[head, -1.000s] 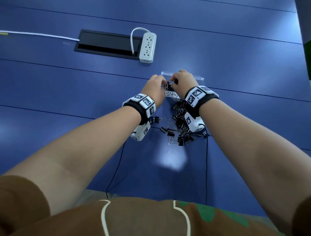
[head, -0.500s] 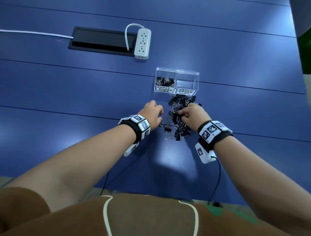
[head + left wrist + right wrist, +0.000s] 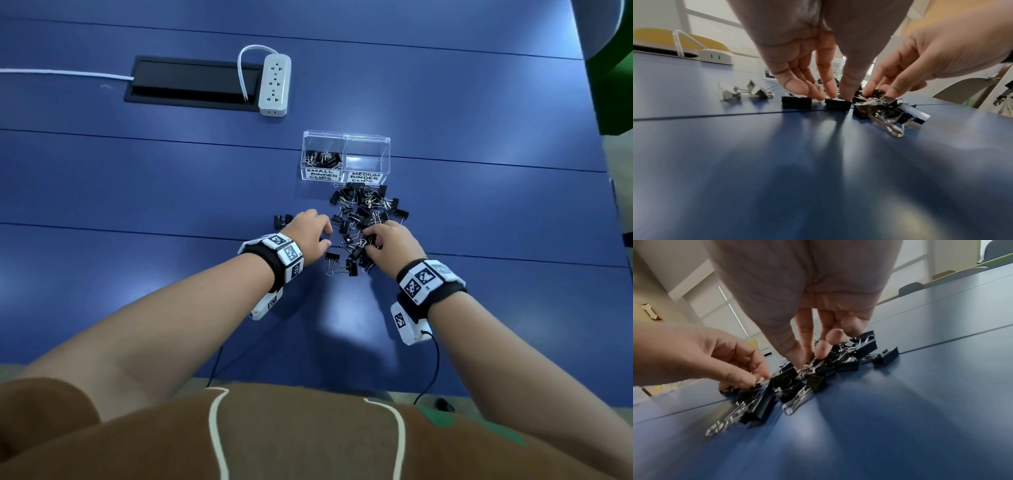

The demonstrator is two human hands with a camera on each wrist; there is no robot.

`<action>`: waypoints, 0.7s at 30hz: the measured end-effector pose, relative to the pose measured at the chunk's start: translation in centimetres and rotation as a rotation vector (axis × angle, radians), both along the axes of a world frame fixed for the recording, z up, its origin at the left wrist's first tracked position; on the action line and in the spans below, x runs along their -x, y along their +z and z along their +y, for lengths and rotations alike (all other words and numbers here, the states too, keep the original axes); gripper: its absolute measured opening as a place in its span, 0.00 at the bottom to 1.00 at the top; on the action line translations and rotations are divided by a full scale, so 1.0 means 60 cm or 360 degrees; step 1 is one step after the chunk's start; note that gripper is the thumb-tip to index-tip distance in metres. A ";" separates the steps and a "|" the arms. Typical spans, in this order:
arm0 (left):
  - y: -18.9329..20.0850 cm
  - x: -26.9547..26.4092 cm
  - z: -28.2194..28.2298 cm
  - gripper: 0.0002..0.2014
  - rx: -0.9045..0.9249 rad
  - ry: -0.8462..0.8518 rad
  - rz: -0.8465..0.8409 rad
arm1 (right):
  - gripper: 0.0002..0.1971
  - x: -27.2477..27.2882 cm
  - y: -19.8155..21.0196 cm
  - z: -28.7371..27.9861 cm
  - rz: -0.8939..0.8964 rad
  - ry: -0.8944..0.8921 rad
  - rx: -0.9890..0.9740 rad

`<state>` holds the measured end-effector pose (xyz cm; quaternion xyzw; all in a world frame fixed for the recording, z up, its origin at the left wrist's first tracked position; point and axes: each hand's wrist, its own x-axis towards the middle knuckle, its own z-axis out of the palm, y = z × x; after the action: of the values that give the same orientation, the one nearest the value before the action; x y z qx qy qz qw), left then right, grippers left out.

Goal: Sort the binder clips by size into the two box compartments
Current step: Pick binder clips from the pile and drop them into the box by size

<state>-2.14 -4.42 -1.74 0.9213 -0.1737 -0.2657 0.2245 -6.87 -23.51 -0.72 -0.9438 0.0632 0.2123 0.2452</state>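
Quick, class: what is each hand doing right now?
Left hand: pinches a small clip.
Right hand: fingertips in the clip pile; grip cannot be told.

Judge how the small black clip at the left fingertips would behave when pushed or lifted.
The clip rests flat on its base, so it probably slides, not rolls, on the glossy table. Small and boxy, it likely feels light and stiff. Its handles may snag the adjacent pile.

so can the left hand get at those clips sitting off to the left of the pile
Probably yes: the stray clips lie on the table right beside the left hand, apart from the pile, with nothing between. The hand seems to be pinching a binder clip, so it would need to drop that first.
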 end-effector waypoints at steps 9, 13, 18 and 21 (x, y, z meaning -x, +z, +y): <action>0.009 -0.004 -0.013 0.10 0.0111 0.0048 -0.0155 | 0.13 0.011 -0.005 0.014 -0.0044 0.0013 0.0001; 0.009 -0.013 -0.039 0.13 0.0105 0.0029 -0.0141 | 0.10 0.012 -0.005 0.018 -0.0005 -0.0008 0.0065; 0.004 -0.010 -0.038 0.11 -0.0014 -0.0087 -0.0100 | 0.07 -0.002 0.000 0.035 -0.0090 0.0000 0.0015; 0.004 -0.005 -0.024 0.07 0.0000 -0.0106 -0.0085 | 0.10 -0.014 -0.001 0.052 -0.0038 0.0044 0.0068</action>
<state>-1.86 -5.88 -1.49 0.9218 -0.2101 -0.2484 0.2107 -6.05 -20.40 -0.79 -0.9521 0.0517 0.2028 0.2229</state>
